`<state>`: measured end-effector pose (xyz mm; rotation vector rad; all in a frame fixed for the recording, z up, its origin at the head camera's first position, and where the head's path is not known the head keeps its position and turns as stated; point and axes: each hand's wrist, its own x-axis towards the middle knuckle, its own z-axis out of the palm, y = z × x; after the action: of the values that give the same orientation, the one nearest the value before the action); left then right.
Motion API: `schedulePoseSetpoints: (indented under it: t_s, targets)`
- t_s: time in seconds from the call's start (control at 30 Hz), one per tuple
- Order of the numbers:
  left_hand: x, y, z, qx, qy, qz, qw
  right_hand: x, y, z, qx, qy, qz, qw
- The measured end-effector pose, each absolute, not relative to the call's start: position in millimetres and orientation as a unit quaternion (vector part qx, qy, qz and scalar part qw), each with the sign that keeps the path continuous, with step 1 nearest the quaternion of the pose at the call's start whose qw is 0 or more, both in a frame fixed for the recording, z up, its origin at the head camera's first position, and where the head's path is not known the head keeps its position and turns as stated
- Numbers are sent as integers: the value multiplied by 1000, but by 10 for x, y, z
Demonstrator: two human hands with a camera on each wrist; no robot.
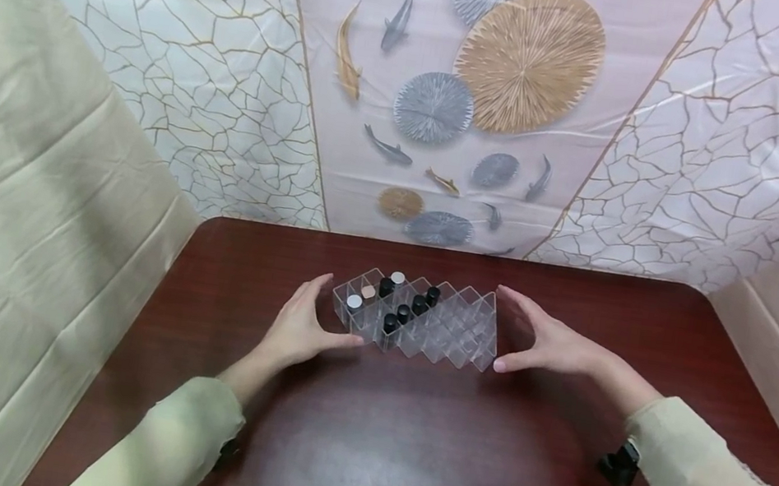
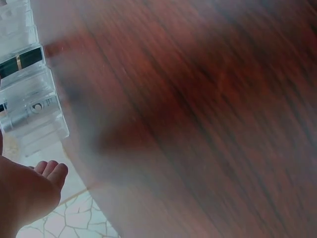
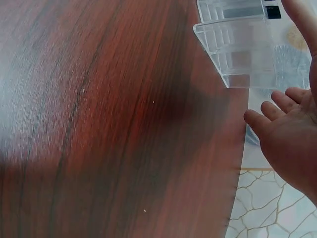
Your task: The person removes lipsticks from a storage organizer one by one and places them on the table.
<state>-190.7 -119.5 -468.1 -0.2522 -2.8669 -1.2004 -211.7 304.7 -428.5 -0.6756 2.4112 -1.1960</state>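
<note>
A clear plastic organizer (image 1: 455, 331) with diamond-shaped compartments stands on the table between both hands. Its left half holds several small tubes with black caps (image 1: 389, 323), white caps (image 1: 354, 302) and one beige cap (image 1: 368, 292); the right compartments look bare. My left hand (image 1: 298, 330) is spread around the left end, thumb by the front edge. At the opposite end, my right hand (image 1: 561, 349) is spread likewise, its thumb near the front corner. In the right wrist view, a gap separates the visible fingers from the organizer. The left wrist view shows a dark tube (image 2: 29, 59) with a gold band.
The dark red-brown wooden table (image 1: 362, 438) reaches back to a patterned cloth (image 1: 402, 153) with fish and round leaves. Pale cloth hangs on the left (image 1: 11, 223) and right sides. A small black device (image 1: 620, 465) sits at the right wrist.
</note>
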Motion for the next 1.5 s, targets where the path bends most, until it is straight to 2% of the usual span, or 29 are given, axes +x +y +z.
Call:
schedulePoseSetpoints:
  t_s: [0.2,0.77,1.5]
  targets:
    - [-1908,-1276,-4661,-80,-920,-383,8,-2147,3052,-4288,-245,870,-390,176]
    - [-1874,-1321,-4602,-79,-925,-372,-11,-2206,3004,-4559,-264,839,-446,165]
    - [-1920,-1332,-4565,-81,-923,-377,2,-2281,2957,-4690,-264,841,-452,137]
